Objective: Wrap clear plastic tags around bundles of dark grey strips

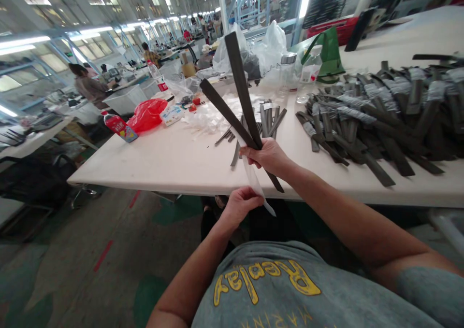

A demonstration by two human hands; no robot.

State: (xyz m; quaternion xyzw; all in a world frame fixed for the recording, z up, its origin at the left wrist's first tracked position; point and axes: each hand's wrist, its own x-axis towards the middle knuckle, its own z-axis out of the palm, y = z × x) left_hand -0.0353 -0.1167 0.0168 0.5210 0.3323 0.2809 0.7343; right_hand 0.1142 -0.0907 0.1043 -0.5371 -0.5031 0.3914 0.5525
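My right hand (266, 155) is closed around two long dark flat strips (237, 81) that fan upward in a V above the table edge. A thin white paper band (253, 179) hangs from that grip down to my left hand (239, 205), which pinches its lower part. Both hands are in front of the white table (163, 159), just below its near edge. A few loose dark strips (270, 118) lie on the table behind my right hand.
A large heap of banded dark strips (380, 120) covers the table's right side. A red plastic bag (148, 114), a red bottle (118, 125), clear bags (268, 45) and a glass jar (288, 69) sit farther back. People work at distant tables on the left (87, 84).
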